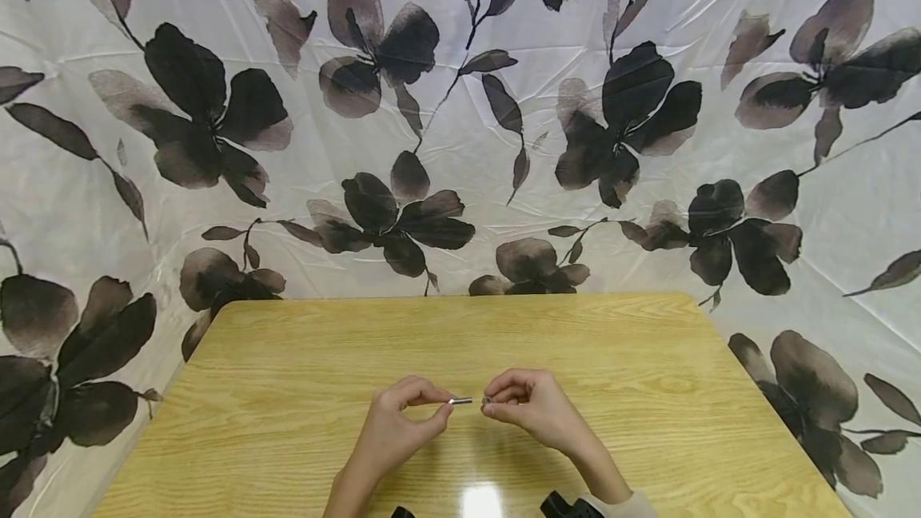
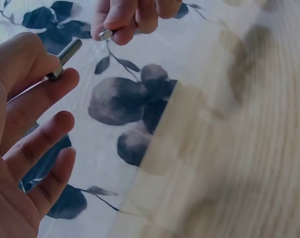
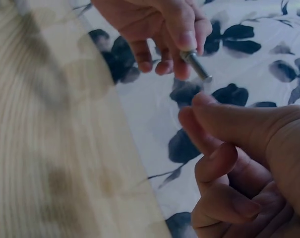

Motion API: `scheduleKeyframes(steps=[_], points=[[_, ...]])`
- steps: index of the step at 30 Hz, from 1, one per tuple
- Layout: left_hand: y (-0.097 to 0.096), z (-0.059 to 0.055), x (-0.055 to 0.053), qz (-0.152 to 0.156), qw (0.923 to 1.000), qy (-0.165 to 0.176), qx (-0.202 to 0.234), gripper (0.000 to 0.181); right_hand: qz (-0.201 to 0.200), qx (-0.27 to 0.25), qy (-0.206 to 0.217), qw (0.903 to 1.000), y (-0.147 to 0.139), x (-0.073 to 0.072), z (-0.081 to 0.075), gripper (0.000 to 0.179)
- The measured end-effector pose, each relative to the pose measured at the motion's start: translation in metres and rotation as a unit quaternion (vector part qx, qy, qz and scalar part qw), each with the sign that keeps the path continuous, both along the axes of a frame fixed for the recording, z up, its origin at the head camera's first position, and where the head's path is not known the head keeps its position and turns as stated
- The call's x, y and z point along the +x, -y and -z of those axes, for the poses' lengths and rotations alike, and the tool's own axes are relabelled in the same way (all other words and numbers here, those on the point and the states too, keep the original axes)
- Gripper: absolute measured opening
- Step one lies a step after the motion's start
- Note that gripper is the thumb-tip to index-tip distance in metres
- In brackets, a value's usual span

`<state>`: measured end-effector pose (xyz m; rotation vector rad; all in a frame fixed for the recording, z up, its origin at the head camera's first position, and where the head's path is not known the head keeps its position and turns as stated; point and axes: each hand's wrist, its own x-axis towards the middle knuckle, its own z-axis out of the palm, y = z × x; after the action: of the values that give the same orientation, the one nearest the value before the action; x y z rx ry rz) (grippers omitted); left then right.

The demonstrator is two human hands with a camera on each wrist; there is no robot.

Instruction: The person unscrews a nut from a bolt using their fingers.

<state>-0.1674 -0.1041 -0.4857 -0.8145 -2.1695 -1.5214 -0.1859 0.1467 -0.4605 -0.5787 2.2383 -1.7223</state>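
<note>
Above the table, my left hand (image 1: pixel 404 424) pinches a silver bolt (image 1: pixel 463 400) by its head between thumb and index finger. The bolt's threaded shank (image 2: pixel 71 50) points toward my right hand (image 1: pixel 536 410). Between that hand's thumb and index finger is a small metal nut (image 2: pixel 106 34), a short gap away from the bolt's tip. In the right wrist view the bolt (image 3: pixel 197 66) shows whole below the left thumb, while my own fingers hide the nut. The other left fingers are spread loosely; the remaining right fingers are curled.
Both hands are over a light wood-grain table (image 1: pixel 288 358) with rounded far corners. Behind it and at its sides hangs a white cloth (image 1: pixel 504 158) printed with dark flowers. Black pieces of gear (image 1: pixel 568 506) show by the wrists at the bottom edge.
</note>
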Motion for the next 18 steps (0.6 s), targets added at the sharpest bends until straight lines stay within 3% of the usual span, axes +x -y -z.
scheduleKeyframes(steps=[10, 18], points=[[0.001, 0.019, -0.006, 0.025, 0.9954, 0.089, -0.025, 0.020, -0.024, 0.017, 0.031, 0.9991, 0.003, -0.006, 0.021, 0.016], [0.004, 0.026, -0.006, 0.049, 0.9743, 0.202, -0.087, 0.005, -0.026, 0.073, 0.034, 0.9964, 0.008, -0.007, 0.030, 0.009]])
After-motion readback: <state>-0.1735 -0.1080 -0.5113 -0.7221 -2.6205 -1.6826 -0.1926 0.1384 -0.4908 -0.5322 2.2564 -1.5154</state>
